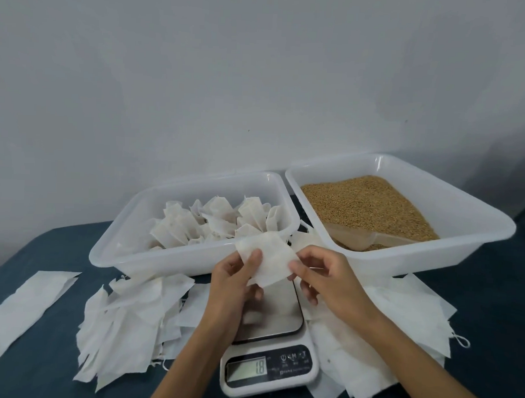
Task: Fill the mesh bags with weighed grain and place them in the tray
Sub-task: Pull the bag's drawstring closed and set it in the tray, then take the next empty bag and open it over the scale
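While both of my hands hold one flat, empty white mesh bag (266, 260) above the steel platform of the white digital kitchen scale (269, 352), I judge the step in hand to be opening that bag for filling. My left hand (237, 282) pinches its lower left edge, thumb on top; my right hand (324, 278) pinches the right edge with its fingertips. The scale's display shows some digits, though nothing rests on the platform that I can see. Behind, at the left, the white plastic tray (193, 259) already holds a cluster of filled bags (221, 221). At the right, the second white plastic tub (417, 255) holds the golden-brown grain (365, 202), with a translucent scoop (370, 237) lying in it. Loose empty bags (138, 310) are heaped on the dark blue desk (45, 245) on either side of the scale. Next, I would need to part the bag's mouth, free my right hand for the scoop, and weigh out a portion.
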The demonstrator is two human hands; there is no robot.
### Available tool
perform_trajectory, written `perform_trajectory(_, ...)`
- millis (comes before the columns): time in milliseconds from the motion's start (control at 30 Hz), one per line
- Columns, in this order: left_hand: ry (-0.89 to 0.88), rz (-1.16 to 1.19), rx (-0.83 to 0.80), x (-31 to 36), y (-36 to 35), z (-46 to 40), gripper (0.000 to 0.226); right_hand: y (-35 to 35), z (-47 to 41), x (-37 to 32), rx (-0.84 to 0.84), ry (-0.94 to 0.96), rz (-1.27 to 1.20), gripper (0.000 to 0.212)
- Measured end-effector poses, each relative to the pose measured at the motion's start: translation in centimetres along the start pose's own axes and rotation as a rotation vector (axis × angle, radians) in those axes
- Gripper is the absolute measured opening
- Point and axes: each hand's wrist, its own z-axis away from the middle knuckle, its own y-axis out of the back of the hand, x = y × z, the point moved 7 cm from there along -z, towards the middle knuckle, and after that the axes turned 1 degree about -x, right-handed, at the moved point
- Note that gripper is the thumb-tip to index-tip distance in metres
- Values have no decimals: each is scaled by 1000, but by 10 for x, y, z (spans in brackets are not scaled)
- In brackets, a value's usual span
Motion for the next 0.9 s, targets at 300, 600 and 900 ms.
perform_trajectory(300, -328, -404, 178, 25, 10, 3, 15, 9, 5, -6, 152, 103, 179, 15)
perform_trajectory(600, -550, -677, 41, 28, -20, 18, 31, -8, 6, -16, -24, 27, -53, 12)
perform_trajectory(900, -577, -713, 7, 25, -27, 23, 31, -3, 5, -11, 46, 2, -64, 16)
